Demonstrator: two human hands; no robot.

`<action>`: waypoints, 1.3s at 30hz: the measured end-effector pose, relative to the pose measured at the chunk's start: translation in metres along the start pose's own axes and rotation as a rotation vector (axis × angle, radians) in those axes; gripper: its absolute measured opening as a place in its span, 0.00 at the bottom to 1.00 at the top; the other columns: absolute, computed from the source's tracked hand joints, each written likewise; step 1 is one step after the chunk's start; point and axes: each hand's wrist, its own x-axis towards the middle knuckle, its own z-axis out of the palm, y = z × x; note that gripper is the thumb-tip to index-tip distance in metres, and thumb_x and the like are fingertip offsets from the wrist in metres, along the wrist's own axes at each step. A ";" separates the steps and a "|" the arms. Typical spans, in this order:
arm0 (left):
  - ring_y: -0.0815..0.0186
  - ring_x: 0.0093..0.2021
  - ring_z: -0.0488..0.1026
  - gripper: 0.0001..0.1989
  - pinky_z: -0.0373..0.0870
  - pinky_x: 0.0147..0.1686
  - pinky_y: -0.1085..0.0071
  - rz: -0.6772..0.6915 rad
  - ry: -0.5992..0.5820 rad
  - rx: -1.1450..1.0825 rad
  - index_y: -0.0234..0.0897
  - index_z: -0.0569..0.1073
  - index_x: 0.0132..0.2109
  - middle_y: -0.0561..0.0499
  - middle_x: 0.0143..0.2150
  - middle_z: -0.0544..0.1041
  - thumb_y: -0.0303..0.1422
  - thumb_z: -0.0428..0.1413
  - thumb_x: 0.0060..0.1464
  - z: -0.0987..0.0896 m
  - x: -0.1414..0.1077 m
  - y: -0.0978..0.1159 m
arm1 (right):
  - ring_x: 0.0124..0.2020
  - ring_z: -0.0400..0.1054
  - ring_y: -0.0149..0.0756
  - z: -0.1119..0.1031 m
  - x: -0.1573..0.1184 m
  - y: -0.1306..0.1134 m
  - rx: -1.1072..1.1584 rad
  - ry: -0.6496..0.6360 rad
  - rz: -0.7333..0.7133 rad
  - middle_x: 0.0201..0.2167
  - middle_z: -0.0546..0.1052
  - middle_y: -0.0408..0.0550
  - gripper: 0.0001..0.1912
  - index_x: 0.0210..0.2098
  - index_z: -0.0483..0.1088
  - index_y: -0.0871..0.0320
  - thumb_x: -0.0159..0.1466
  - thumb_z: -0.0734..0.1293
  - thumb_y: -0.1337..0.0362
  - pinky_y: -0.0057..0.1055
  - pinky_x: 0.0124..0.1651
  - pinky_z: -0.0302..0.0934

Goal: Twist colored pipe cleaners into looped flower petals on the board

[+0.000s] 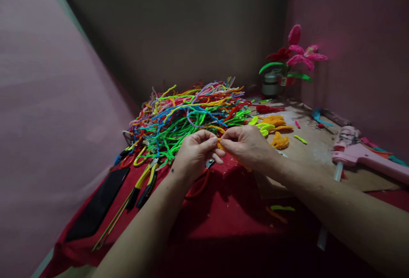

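Observation:
An orange pipe cleaner (220, 144) is pinched between my two hands above the front of the table. My left hand (197, 152) grips it with thumb and forefinger, the other fingers loosely curled. From the other side, my right hand (248, 145) pinches the same pipe cleaner with its fingertips close to the left thumb. Part of the orange piece is hidden by the fingers. Just behind the hands lies a big heap of coloured pipe cleaners (191, 114). Red-handled scissors (200, 186) lie below my left hand, partly covered by it.
Yellow-and-black pliers (148, 184) and a black phone (98, 203) lie on the red cloth (220, 218) at left. Orange bent shapes (280, 141) rest on a board (319, 141) at right, near a pink glue gun (361, 154). A pink pipe-cleaner flower (306, 56) stands behind.

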 end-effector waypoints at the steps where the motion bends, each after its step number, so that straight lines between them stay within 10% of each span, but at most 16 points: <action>1: 0.70 0.17 0.69 0.11 0.66 0.17 0.75 0.005 0.006 -0.018 0.32 0.66 0.29 0.52 0.19 0.72 0.32 0.61 0.41 0.001 0.001 -0.001 | 0.18 0.57 0.24 0.000 0.000 0.000 0.038 0.001 0.002 0.15 0.68 0.42 0.10 0.20 0.72 0.61 0.54 0.61 0.69 0.24 0.23 0.48; 9: 0.73 0.16 0.65 0.07 0.60 0.15 0.78 0.215 0.120 0.289 0.34 0.66 0.29 0.56 0.18 0.69 0.32 0.56 0.48 -0.002 -0.001 0.004 | 0.17 0.61 0.27 -0.003 0.003 0.004 0.557 -0.313 0.235 0.17 0.72 0.44 0.10 0.22 0.71 0.62 0.54 0.63 0.63 0.24 0.21 0.53; 18: 0.74 0.18 0.62 0.06 0.58 0.19 0.78 0.385 0.292 0.677 0.36 0.65 0.27 0.57 0.18 0.66 0.31 0.51 0.51 -0.002 0.001 -0.007 | 0.12 0.56 0.23 0.000 0.003 0.002 0.388 -0.312 0.315 0.11 0.67 0.42 0.11 0.15 0.66 0.61 0.53 0.65 0.67 0.23 0.16 0.47; 27: 0.77 0.16 0.60 0.09 0.56 0.17 0.79 0.055 0.022 0.077 0.32 0.72 0.33 0.56 0.19 0.68 0.35 0.58 0.46 -0.005 0.002 -0.002 | 0.12 0.59 0.24 -0.002 0.004 -0.001 0.588 -0.320 0.405 0.12 0.68 0.42 0.09 0.16 0.66 0.62 0.52 0.64 0.70 0.23 0.17 0.50; 39: 0.77 0.12 0.57 0.11 0.51 0.12 0.80 0.227 0.347 0.166 0.32 0.70 0.25 0.57 0.12 0.65 0.36 0.59 0.44 0.003 0.011 -0.011 | 0.14 0.51 0.22 0.016 0.000 0.010 0.402 -0.194 0.227 0.11 0.61 0.38 0.13 0.18 0.66 0.62 0.57 0.60 0.64 0.24 0.19 0.43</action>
